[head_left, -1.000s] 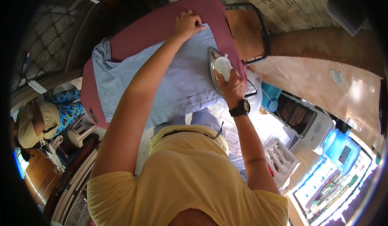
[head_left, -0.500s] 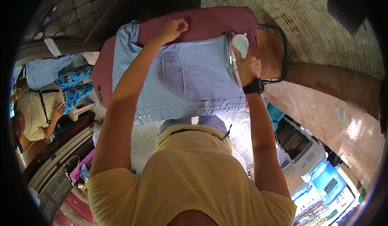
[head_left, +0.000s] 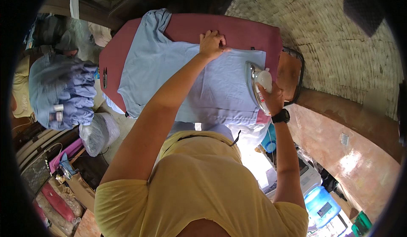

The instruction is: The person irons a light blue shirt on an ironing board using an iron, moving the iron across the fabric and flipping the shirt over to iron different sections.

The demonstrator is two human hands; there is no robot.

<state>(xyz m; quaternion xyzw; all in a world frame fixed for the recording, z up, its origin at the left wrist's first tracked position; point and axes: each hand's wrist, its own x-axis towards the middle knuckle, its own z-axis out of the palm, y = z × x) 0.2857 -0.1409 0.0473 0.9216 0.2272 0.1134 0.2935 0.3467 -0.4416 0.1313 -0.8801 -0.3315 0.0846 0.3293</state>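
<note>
A light blue shirt (head_left: 157,73) lies spread over a maroon ironing board (head_left: 250,31), its sleeve bunched toward the far left. My right hand (head_left: 272,98) grips a clothes iron (head_left: 264,80) with a shiny metal rim and a white body. The iron is at the right end of the shirt; its soleplate cannot be seen. At the shirt's far edge rests my left hand (head_left: 212,44), fingers spread and slightly bent on the cloth, holding nothing I can see. A black watch (head_left: 281,116) is on my right wrist.
A black wire frame (head_left: 302,71) with a brown panel juts from the board's right end. At the left a person, mostly hidden, is behind a bunched blue garment (head_left: 63,90). A filled plastic bag (head_left: 99,133) stands below it. A blue water jug (head_left: 320,205) is lower right.
My left hand has come down onto the shirt's far edge, moving right and nearer. The iron has shifted right and nearer in my right hand. At left, a blue garment now covers the other person.
</note>
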